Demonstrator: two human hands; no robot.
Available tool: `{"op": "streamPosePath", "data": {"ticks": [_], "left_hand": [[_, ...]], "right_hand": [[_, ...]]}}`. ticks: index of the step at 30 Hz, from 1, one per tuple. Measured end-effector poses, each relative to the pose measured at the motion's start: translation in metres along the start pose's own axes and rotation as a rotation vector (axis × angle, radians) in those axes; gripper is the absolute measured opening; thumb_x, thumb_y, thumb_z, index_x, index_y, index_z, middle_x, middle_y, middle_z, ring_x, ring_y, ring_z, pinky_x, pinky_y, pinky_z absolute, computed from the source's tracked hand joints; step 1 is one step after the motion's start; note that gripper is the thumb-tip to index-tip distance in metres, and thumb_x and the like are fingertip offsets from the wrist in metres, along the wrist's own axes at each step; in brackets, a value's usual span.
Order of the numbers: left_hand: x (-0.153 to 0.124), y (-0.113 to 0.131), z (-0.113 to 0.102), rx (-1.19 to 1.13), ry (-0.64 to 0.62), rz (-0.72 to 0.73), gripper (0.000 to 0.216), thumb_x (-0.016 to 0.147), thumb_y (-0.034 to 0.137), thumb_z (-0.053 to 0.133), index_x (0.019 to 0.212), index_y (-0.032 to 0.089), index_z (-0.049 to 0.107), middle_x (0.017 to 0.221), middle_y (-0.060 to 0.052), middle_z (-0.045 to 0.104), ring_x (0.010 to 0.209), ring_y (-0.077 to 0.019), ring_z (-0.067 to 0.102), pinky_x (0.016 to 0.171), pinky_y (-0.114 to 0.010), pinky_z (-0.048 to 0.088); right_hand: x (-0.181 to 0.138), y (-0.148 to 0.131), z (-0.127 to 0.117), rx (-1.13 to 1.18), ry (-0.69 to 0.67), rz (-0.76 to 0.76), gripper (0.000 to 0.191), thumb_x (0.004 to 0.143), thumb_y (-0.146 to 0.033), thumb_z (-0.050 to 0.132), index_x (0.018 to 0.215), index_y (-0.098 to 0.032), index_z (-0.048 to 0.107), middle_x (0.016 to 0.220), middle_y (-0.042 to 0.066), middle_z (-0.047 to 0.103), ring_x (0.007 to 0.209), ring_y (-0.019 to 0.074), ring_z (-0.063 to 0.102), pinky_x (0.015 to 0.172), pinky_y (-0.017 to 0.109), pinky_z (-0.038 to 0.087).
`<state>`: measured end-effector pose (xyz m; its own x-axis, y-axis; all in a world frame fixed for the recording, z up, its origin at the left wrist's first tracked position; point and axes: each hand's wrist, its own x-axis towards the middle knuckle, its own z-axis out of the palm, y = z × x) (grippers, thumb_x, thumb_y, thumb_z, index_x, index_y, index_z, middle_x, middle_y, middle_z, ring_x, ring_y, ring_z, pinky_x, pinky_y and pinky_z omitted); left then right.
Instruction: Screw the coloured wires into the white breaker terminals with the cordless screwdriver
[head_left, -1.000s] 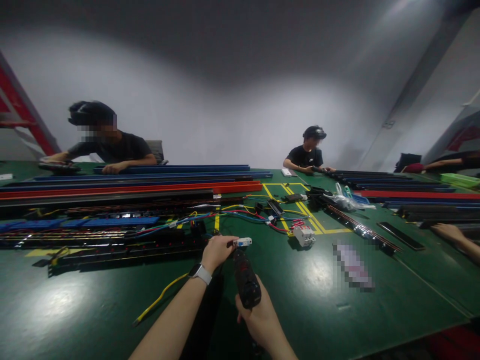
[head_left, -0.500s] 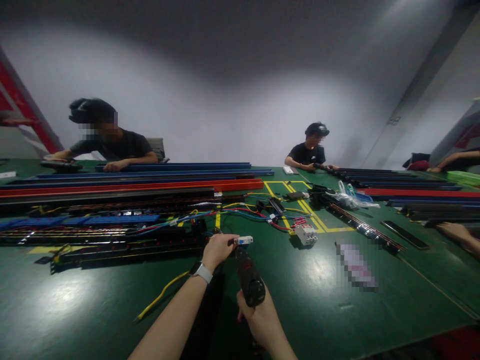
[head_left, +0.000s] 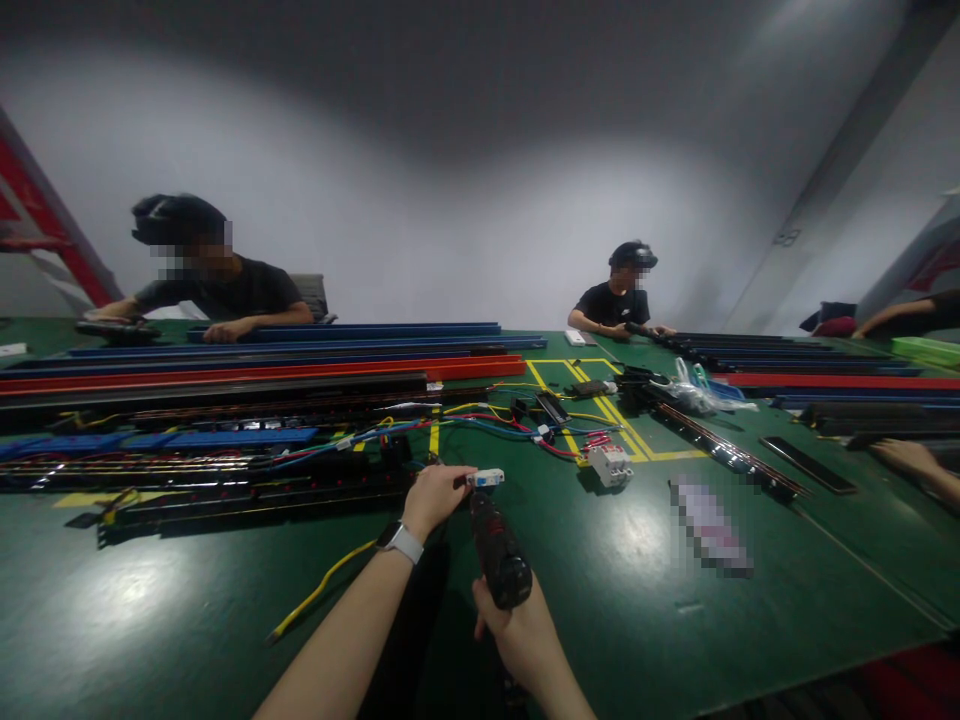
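Note:
My left hand [head_left: 435, 500], with a watch on its wrist, pinches a small white circuit breaker [head_left: 489, 478] that has a blue part. My right hand [head_left: 517, 630] is wrapped round the grip of a black cordless drill [head_left: 501, 565]. The drill points away from me, its front end right at the near side of the breaker; the exact contact is too small to tell. A yellow wire [head_left: 319, 595] lies on the table left of my left forearm. Another white breaker block [head_left: 610, 467] with red wires sits to the right.
The green table [head_left: 600, 610] carries long black rails [head_left: 255, 508], an orange rail [head_left: 300, 370], bundled wires [head_left: 480, 425] and a plastic bag [head_left: 694, 395]. Two people [head_left: 240, 290] [head_left: 611, 305] sit across. Another person's hand [head_left: 915, 460] rests at the right.
The view has shifted very slightly. Both hands keep their holds on the circuit breaker and the drill, with the breaker slightly turned at most.

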<state>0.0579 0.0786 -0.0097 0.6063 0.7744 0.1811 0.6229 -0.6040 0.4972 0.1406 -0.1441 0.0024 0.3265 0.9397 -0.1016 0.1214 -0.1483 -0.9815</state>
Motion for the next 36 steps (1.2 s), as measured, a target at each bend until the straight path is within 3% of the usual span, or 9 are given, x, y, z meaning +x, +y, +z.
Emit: {"op": "streamPosePath", "data": {"ticks": [10,18,29,36], "left_hand": [[-0.001,0.001,0.0,0.02,0.009,0.0,0.032,0.092,0.038,0.059,0.12,0.04,0.075,0.118,0.001,0.077,0.105,-0.0206,0.072,0.095,-0.029,0.051],[0.0,0.0,0.0,-0.003,0.002,-0.009,0.032,0.091,0.037,0.062,0.12,0.04,0.075,0.117,0.002,0.078,0.106,-0.0203,0.072,0.095,-0.029,0.052],[0.0,-0.001,0.0,-0.011,0.0,-0.004,0.032,0.092,0.038,0.06,0.12,0.039,0.075,0.117,0.002,0.077,0.107,-0.021,0.071,0.097,-0.03,0.051],[0.0,-0.003,0.001,-0.005,0.011,0.005,0.032,0.092,0.038,0.06,0.12,0.04,0.075,0.117,0.002,0.077,0.107,-0.0211,0.071,0.097,-0.03,0.051]], "right_hand": [[0.0,-0.004,-0.002,-0.004,-0.016,0.025,0.023,0.092,-0.028,0.057,0.112,-0.017,0.056,0.056,-0.006,0.058,0.056,0.0176,0.061,0.057,0.025,0.046],[-0.004,-0.014,0.004,0.04,0.048,0.023,0.024,0.087,-0.031,0.059,0.108,-0.019,0.058,0.053,-0.008,0.053,0.049,0.0169,0.056,0.052,0.025,0.042],[-0.002,-0.013,-0.003,0.019,-0.05,-0.014,0.023,0.093,-0.028,0.056,0.113,-0.017,0.055,0.056,-0.006,0.055,0.054,0.0175,0.058,0.055,0.025,0.044],[-0.002,-0.009,-0.001,0.005,-0.028,0.025,0.023,0.094,-0.027,0.055,0.114,-0.016,0.053,0.059,-0.005,0.056,0.056,0.0176,0.06,0.057,0.025,0.046]]}}
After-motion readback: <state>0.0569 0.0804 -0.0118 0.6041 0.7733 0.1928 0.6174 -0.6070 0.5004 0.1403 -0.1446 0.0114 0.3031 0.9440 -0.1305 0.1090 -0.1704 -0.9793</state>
